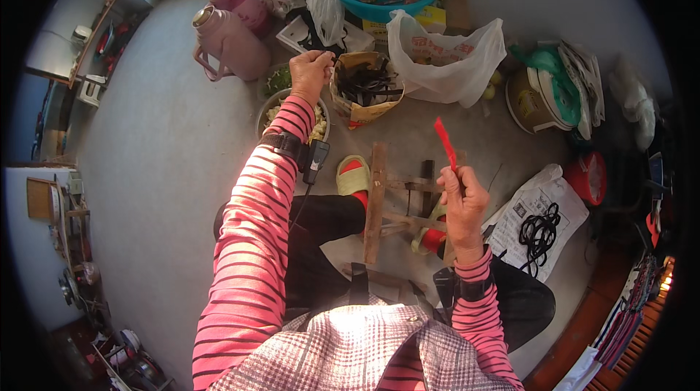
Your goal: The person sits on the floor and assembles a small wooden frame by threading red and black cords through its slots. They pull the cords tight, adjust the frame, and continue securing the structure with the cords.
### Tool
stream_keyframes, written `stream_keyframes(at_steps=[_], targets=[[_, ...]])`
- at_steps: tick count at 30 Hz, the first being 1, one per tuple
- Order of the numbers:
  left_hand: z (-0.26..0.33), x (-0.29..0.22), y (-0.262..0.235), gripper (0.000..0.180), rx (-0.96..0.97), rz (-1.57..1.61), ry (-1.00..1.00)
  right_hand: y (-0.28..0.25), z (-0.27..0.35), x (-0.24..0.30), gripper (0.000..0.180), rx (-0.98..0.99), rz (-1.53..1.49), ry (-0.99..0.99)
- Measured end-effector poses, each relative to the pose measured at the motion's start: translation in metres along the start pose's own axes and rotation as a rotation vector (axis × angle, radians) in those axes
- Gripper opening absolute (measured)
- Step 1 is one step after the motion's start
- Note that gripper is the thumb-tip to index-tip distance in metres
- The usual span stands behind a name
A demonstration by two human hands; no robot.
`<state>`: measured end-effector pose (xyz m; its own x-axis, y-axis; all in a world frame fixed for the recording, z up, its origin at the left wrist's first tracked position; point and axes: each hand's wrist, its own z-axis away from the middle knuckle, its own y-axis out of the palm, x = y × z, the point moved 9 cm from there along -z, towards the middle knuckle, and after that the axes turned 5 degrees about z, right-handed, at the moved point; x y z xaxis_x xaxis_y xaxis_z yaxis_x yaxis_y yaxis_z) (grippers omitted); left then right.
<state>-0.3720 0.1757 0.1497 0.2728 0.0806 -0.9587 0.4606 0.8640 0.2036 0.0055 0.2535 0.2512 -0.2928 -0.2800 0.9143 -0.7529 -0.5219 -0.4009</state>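
Observation:
My left hand reaches far forward with its fingers pinched together, at the left rim of a paper bag. Something dark shows at its fingertips, too small to make out. Inside the bag lies a heap of black strips. My right hand is raised over a low wooden frame, thumb and fingers closed on the lower end of a flat red strip. The strip stands up from the fingers, its far end free. On a printed sheet to the right lies a coil of black cord.
Below my left forearm is a bowl of pale pieces. Beyond stand pink flasks, a blue basin and a white plastic bag. A round tub and a red container are at the right. My green slipper rests beside the frame.

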Motion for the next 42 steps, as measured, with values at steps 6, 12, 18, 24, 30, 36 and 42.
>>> stream_keyframes(at_steps=[6,12,18,24,30,36,42], targets=[[0.013,-0.025,0.005,0.015,0.089,0.095,0.038,-0.006,0.003,0.013,0.019,-0.019,-0.010,-0.026],[0.033,-0.057,0.009,0.016,0.134,0.215,0.051,-0.013,0.010,0.019,0.020,0.004,-0.011,-0.006],[0.065,-0.100,0.018,0.014,0.210,0.226,0.103,-0.022,0.020,0.026,0.022,0.002,0.000,-0.045],[0.109,-0.140,0.030,0.015,0.304,0.179,0.203,-0.032,0.032,0.027,0.022,-0.009,-0.043,-0.046],[0.156,-0.166,0.049,0.019,0.387,0.132,0.291,-0.033,0.043,0.019,0.021,0.005,-0.100,-0.011],[0.204,-0.124,0.081,0.015,0.561,0.225,0.089,-0.033,0.055,0.019,0.021,0.038,-0.098,-0.005],[0.264,-0.002,0.087,0.011,0.469,0.038,-0.296,-0.013,0.076,0.020,0.020,0.085,-0.016,-0.069]])
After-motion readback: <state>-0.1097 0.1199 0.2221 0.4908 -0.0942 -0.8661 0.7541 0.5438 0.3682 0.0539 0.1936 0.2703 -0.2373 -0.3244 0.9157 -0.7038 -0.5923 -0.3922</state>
